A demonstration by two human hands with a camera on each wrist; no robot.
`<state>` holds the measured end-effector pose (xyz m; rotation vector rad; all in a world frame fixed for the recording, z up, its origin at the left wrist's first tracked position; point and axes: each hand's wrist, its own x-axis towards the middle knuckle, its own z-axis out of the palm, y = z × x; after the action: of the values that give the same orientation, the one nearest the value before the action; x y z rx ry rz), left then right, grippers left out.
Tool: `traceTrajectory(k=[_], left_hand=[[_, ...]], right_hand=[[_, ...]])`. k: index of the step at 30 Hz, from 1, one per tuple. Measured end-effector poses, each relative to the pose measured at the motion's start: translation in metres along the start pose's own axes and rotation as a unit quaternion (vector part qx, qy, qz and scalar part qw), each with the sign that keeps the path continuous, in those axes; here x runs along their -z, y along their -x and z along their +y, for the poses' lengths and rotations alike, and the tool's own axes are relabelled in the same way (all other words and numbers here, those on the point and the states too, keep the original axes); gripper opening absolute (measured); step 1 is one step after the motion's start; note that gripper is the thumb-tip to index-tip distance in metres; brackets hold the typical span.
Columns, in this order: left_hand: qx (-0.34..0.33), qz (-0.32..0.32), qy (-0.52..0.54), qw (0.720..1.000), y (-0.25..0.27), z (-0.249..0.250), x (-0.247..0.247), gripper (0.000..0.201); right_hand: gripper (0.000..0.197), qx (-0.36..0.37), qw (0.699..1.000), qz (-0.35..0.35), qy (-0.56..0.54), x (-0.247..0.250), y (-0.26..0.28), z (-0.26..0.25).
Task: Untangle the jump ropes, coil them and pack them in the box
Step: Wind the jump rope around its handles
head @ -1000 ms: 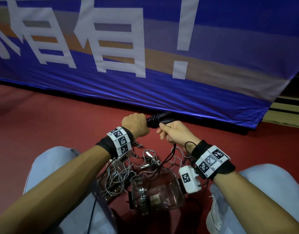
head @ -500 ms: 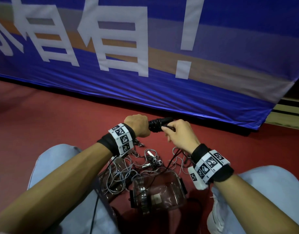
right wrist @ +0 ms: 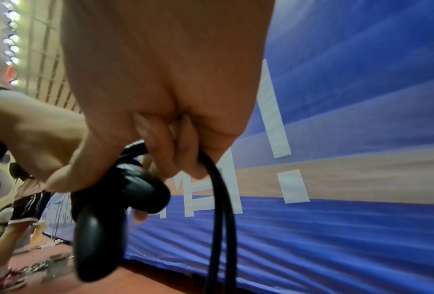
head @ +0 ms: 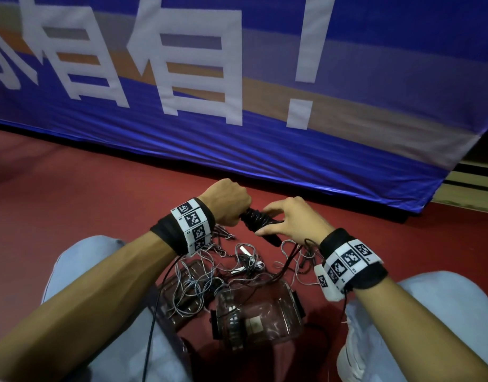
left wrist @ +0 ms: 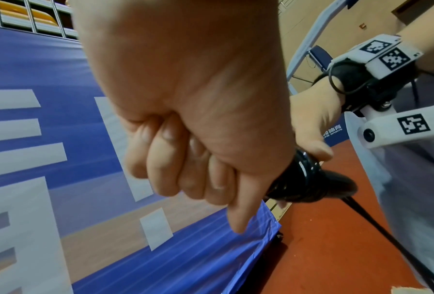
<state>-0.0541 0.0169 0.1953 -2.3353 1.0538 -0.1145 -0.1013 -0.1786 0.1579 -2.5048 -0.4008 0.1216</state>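
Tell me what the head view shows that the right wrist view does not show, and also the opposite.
Only the head view shows the clear box on the red floor between the knees, and the tangle of grey ropes beside it.

Only the right wrist view shows two black cord strands hanging down from the curled fingers of the right hand.

Both show the black handles wound with black rope, held by the left hand and the right hand, and the blue banner behind.
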Motion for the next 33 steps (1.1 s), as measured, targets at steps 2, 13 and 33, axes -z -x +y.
traceTrajectory(k=[2, 13, 33], left_hand=[[-0.019, 0.016, -0.010, 1.000, 0.000, -0.001, 0.004, 0.015], [-0.117, 0.227, 0.009, 0.967, 0.000, -0.014, 0.000, 0.023], [-0.056, 0.465, 0.201, 0.860, 0.010, -0.014, 0.000, 0.042]], right_hand=[[0.053, 0.014, 0.998, -0.033, -0.050, 0.001, 0.000, 0.000], [0.062, -0.001, 0.961, -0.165, -0.220, 0.004, -0.001, 0.000], [0.095, 0.077, 0.800, -0.295, -0.516, -0.004, 0.002, -0.007]])
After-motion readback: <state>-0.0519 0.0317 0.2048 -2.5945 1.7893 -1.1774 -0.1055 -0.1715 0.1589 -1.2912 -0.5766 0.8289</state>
